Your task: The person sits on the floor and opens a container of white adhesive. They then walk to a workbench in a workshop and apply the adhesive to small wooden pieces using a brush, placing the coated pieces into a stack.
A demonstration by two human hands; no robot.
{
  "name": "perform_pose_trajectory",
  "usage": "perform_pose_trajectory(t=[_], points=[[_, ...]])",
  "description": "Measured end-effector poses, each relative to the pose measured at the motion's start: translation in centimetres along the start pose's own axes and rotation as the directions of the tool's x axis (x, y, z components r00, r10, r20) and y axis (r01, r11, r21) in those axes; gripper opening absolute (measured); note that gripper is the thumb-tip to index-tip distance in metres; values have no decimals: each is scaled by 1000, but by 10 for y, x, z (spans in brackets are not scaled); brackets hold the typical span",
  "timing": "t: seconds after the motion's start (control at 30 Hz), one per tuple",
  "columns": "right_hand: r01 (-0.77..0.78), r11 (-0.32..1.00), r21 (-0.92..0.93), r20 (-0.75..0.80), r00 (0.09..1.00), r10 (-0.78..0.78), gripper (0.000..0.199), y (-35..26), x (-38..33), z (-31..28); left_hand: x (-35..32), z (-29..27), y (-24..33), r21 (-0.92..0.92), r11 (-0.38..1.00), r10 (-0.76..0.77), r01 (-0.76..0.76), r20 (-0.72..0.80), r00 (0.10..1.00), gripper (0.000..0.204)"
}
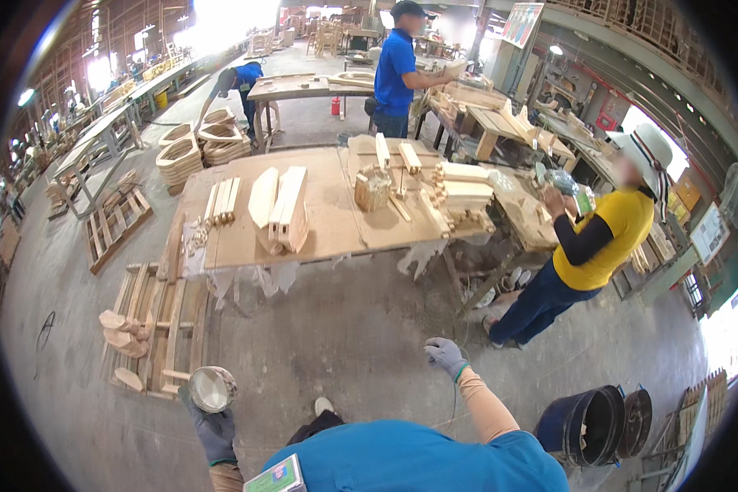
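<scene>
Workbench (pixel 246 246) ahead; left hand (pixel 215 430) grips a white cup (pixel 211 388), right hand (pixel 445 355) loosely curled, empty.

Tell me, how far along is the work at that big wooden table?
Done, it seems: cut wood pieces lie stacked on the worktable. In hand: the gloved left hand holds a small round container with something whitish inside, away from the table; the gloved right hand hangs free, holding nothing. Left: many loose blocks on the table look unassembled, though I can't tell how many need work.
</scene>
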State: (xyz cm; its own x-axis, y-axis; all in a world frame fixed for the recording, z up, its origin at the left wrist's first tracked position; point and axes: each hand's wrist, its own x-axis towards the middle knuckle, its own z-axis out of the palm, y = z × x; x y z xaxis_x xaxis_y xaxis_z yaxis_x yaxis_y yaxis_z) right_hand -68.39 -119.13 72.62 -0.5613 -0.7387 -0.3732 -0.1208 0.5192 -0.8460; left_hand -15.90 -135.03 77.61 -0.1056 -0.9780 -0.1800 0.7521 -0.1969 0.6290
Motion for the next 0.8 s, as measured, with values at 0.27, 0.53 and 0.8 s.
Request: perform_pose_trajectory(t=[0.27, 0.53, 0.8], points=[[148, 975, 163, -54, 989, -140, 28, -78, 122, 22, 144, 65, 3, 124, 989, -80, 80, -3, 997, 34], [278, 958, -64, -209, 935, -285, 30, -133, 295, -68, 237, 131, -41, 204, 979, 22, -28, 30, 999, 37], [138, 909, -392, -293, 918, -266, 80, -224, 509, -101, 277, 173, -92, 231, 957, 205, -174, -117, 972, 37]])
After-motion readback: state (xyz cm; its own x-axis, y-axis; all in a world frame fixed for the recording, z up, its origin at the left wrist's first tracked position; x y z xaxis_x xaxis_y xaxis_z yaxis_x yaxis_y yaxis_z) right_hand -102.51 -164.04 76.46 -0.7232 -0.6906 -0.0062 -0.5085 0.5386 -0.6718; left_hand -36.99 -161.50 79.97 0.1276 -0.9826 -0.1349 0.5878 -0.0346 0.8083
